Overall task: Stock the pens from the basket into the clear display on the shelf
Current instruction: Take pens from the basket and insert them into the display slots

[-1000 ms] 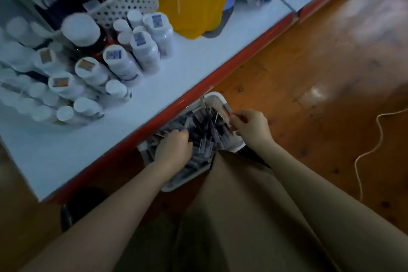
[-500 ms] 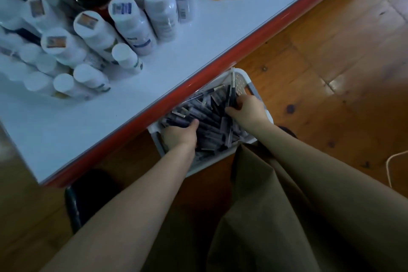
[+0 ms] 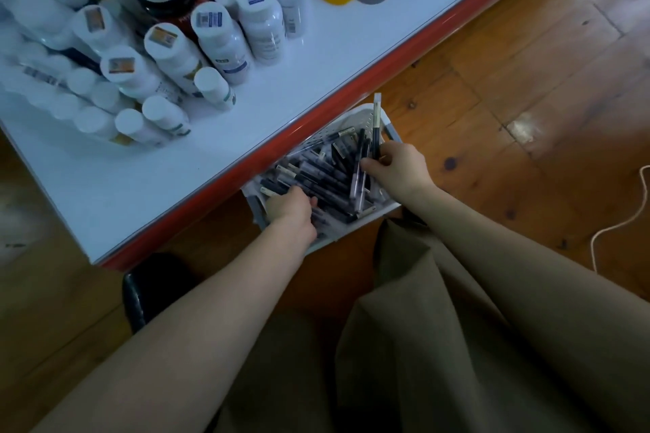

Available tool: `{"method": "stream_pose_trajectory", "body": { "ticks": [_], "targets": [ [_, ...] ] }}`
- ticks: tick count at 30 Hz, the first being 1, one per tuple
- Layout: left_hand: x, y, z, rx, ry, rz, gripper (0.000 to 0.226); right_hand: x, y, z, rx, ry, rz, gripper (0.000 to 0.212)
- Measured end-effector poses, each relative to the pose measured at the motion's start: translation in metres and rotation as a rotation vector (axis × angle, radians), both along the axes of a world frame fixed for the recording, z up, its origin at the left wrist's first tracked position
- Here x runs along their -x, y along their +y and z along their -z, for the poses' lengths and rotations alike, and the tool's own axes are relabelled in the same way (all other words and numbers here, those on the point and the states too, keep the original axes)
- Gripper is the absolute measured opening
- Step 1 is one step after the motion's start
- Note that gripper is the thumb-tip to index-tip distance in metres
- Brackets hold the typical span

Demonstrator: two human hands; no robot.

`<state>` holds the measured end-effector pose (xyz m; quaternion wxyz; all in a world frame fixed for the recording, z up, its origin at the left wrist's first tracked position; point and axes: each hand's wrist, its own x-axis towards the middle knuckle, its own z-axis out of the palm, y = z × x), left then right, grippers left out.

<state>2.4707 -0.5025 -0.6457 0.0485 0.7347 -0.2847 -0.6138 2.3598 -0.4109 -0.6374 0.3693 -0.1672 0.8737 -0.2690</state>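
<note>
Basket (image 3: 369, 116) half under shelf edge (image 3: 316, 119), bottles (image 3: 218, 42) above.

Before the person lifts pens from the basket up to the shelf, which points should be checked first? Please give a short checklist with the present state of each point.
1. Right hand holds pens: ok, its fingers are curled round a few pens that stick up past the basket rim.
2. Left hand has a pen ready: cannot tell, it is down among the pens and its fingertips are hidden.
3. Basket stands steady: ok, it sits on the floor beside the shelf edge.
4. Clear display is within reach: cannot tell, it does not show plainly in this view.
5. Way up to the shelf is free: ok, bare surface lies near the red edge, beside the white bottles.
</note>
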Motion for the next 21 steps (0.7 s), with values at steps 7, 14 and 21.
{"method": "stream_pose_trajectory", "body": {
  "ticks": [7, 14, 21],
  "targets": [
    [-0.015, 0.015, -0.090, 0.145, 0.139, 0.219, 0.021, -0.023, 0.003, -0.087, 0.270, 0.006, 0.043, 0.017],
    [-0.022, -0.012, -0.242, 0.821, 0.460, 0.578, 0.017, -0.055, -0.004, -0.199, 0.530, 0.007, -0.112, 0.010],
    [-0.047, -0.032, -0.366, 1.128, 0.520, 0.511, 0.014, -0.066, -0.022, -0.317, 0.601, 0.006, -0.297, 0.008]
  ]
}}
